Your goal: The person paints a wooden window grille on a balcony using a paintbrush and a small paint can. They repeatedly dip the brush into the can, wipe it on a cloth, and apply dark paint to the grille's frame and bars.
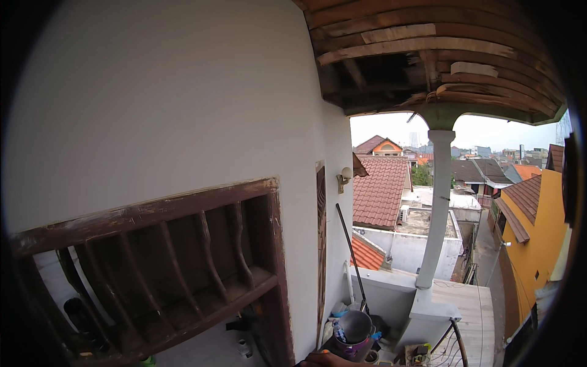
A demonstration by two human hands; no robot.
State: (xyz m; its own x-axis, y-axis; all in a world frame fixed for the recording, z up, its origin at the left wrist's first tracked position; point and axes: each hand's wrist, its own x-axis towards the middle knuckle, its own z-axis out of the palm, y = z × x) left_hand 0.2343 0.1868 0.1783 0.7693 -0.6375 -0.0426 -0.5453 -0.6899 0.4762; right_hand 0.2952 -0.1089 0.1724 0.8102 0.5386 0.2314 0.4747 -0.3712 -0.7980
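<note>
Head view: at the bottom edge, just right of centre, only a sliver of a hand (327, 361) shows; which hand it is, how far open, and whether it holds anything cannot be told. Just above and right of it sits a grey bucket (356, 325) set in a purple one, round-mouthed, with a small bottle at its rim. A long dark pole (351, 252) leans up from there against the white plastered wall (153, 104), which fills the upper left. Lower left, a dark wooden window frame (159, 269) with curved slats, its paint worn. Right of centre, a smooth white column (437, 208) rises from a low white parapet (391, 284) to a ceiling of warped, broken wooden planks (428, 55). A narrow balcony floor runs between wall and parapet. Beyond lie red tiled roofs (379, 189) and an orange building.
</note>
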